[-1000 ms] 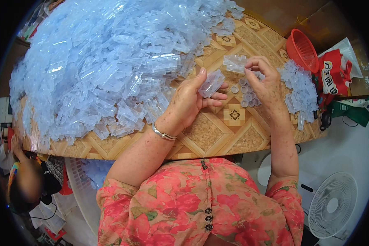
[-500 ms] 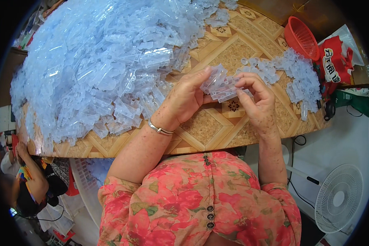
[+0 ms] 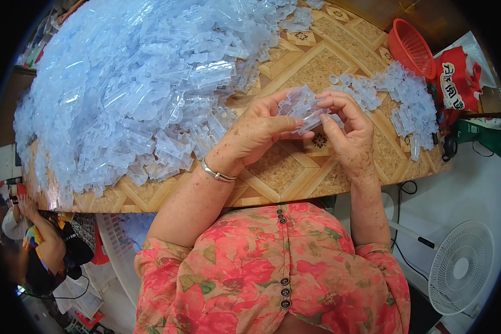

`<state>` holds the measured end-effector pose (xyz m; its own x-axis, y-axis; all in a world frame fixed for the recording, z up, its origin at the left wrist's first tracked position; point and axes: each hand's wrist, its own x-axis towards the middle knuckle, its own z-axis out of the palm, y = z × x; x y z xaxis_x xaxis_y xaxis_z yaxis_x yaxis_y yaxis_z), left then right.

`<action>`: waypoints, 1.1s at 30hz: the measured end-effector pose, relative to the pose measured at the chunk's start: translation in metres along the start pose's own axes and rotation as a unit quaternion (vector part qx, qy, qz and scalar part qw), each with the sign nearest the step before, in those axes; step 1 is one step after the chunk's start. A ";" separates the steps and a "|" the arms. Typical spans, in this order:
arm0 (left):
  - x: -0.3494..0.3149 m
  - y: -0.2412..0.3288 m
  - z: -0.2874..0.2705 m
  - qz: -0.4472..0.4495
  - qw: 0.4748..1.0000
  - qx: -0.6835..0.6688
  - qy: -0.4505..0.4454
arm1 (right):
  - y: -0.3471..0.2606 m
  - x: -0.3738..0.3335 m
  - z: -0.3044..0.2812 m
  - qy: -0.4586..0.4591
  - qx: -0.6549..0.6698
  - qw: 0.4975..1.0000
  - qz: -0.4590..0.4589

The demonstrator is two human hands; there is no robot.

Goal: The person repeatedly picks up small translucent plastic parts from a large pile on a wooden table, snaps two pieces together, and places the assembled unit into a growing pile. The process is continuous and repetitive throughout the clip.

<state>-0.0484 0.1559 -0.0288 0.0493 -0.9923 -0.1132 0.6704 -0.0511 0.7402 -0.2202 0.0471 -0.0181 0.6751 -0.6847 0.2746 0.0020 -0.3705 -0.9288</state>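
Several clear plastic pieces [image 3: 299,106], small and boxy, are bunched in my left hand [image 3: 264,127], its thumb pressed across their near side. My right hand [image 3: 348,128] pinches at the right end of the same bunch with thumb and fingertips; the exact piece between them is too small to make out. Both hands hover over the near part of the patterned table [image 3: 261,186]. A huge heap of similar clear pieces [image 3: 133,83] spreads over the table's left side. Beyond my right hand lies a smaller pile of clear pieces [image 3: 409,100], with small round ones at its left.
A red plastic basket [image 3: 411,49] and a red printed bag [image 3: 456,80] stand at the far right edge. Black scissors [image 3: 450,147] lie below them. On the lower right is a white fan [image 3: 461,268]. Another person's arm [image 3: 47,239] shows at the lower left.
My left thumb has come down across the plastic pieces, where it pointed up and away before. The right hand stays at the bunch's right end with little movement.
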 end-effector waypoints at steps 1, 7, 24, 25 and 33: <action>0.000 0.000 0.000 -0.003 1.000 0.001 -0.003 | 0.000 0.000 -0.001 -0.004 -0.005 1.000 -0.006; -0.001 0.001 -0.003 -0.024 0.999 0.023 -0.005 | -0.003 0.001 -0.002 0.002 -0.021 0.999 -0.029; 0.001 0.002 -0.003 -0.024 0.999 0.044 0.010 | -0.002 -0.011 -0.016 0.025 0.071 0.996 0.037; 0.000 0.003 -0.002 -0.029 0.999 0.038 0.013 | 0.001 -0.013 -0.019 0.023 0.068 0.997 0.038; 0.002 0.003 -0.004 -0.022 0.999 0.040 0.010 | 0.005 -0.013 -0.023 0.075 0.063 0.995 0.033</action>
<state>-0.0438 0.1541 -0.0294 0.0371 -0.9865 -0.1594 0.6115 -0.1037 0.7844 -0.2464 0.0396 -0.0204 0.5591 -0.7944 0.2371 0.0598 -0.2466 -0.9673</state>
